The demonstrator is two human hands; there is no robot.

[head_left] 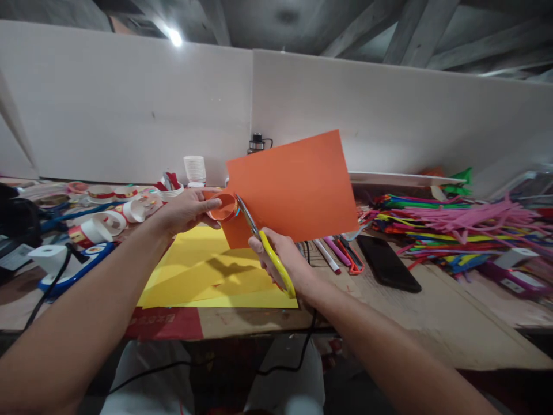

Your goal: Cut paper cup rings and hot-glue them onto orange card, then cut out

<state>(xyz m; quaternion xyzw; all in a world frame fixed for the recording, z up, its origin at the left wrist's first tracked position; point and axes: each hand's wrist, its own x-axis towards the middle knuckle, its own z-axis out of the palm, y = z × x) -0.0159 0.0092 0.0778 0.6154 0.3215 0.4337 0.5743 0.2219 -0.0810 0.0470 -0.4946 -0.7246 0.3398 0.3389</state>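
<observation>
My left hand [190, 208] pinches the left end of an orange sheet of paper [298, 184], thumb on top. At those fingertips is a round orange ring [235, 207] held against the sheet; whether it is a separate piece or a curled part of the sheet, I cannot tell. Yellow-handled scissors [277, 262] are gripped in my right hand [285, 253]. Their metal blades point up and left, with the tips at the ring's right edge. The sheet is raised and tilted above yellow paper [185, 282] lying on the table.
A black phone [389, 262] and several pens [328, 256] lie to the right, before a heap of coloured pipe cleaners [470, 222]. At the left are cut paper-cup rings [93, 230] and a blue-and-white device [82, 262]. Stacked white cups [194, 169] stand near the white partition [129, 104].
</observation>
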